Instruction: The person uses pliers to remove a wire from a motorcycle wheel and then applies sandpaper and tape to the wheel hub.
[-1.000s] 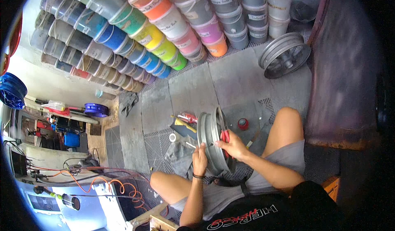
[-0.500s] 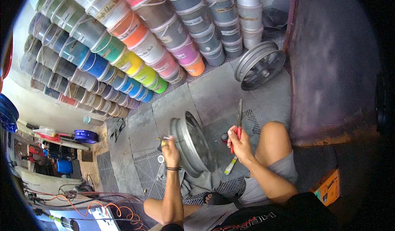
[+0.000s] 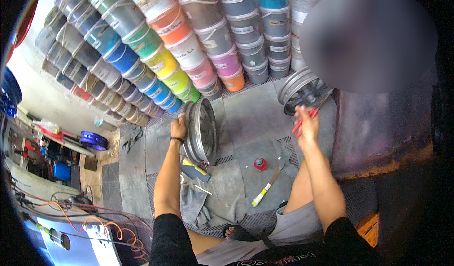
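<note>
Your left fingers [image 3: 181, 120] hold the silver wheel [image 3: 193, 132] by its rim, seemingly steadying it on edge. Your right fingers [image 3: 302, 113] hold a red-handled tool [image 3: 313, 113], the dark wheel [image 3: 307, 94] just beyond them.

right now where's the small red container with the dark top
In the head view, the red container is slightly right of centre on the grey mat, just beyond the green tool handle.
</note>
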{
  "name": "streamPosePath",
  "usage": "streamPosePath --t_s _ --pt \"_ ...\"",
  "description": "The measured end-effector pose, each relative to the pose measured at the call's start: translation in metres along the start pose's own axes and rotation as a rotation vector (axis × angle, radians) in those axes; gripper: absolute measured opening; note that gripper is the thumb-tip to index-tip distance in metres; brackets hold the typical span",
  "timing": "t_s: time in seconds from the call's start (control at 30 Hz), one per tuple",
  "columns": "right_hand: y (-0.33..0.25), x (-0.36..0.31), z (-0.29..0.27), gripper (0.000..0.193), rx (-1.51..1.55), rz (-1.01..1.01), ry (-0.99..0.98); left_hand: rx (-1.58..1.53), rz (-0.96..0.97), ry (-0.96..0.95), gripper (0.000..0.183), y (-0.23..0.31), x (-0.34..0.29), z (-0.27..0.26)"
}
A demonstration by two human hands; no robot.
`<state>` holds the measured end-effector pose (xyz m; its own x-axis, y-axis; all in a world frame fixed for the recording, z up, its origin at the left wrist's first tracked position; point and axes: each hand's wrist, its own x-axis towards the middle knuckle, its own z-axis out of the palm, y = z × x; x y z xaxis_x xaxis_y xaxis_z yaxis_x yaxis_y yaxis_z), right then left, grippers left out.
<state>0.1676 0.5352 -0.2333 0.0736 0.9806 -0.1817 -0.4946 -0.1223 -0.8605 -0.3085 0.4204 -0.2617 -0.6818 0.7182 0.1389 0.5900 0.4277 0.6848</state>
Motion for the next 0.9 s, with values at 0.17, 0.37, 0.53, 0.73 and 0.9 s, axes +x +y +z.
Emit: streamPosePath --t_s 0.17,0.37,0.53,0.73,0.9 --pt "0.031 0.136 -0.002 0.041 -0.138 -0.196 0.298 -0.063 -0.101 0.004 0.071 -0.023 0.016 0.0" --pt "0.088 0.178 0.008 0.054 -0.619 -0.316 0.55 -0.011 -0.213 -0.077 0.073 -0.025 0.016 -0.013" --pt "0.102 0.183 0.008 0.05 -0.722 -0.354 0.513 -0.116 -0.243 0.04 0.077 -0.012 -0.007 -0.021" --pt "0.085 0.202 -0.001 0.047 -0.953 -0.444 0.574 -0.143 -0.17 0.285 0.08 -0.028 -0.083 0.004" --pt "0.07 0.229 0.015 0.037 -0.781 -0.343 0.499 -0.082 -0.151 0.261 0.082 -0.059 -0.126 0.042"
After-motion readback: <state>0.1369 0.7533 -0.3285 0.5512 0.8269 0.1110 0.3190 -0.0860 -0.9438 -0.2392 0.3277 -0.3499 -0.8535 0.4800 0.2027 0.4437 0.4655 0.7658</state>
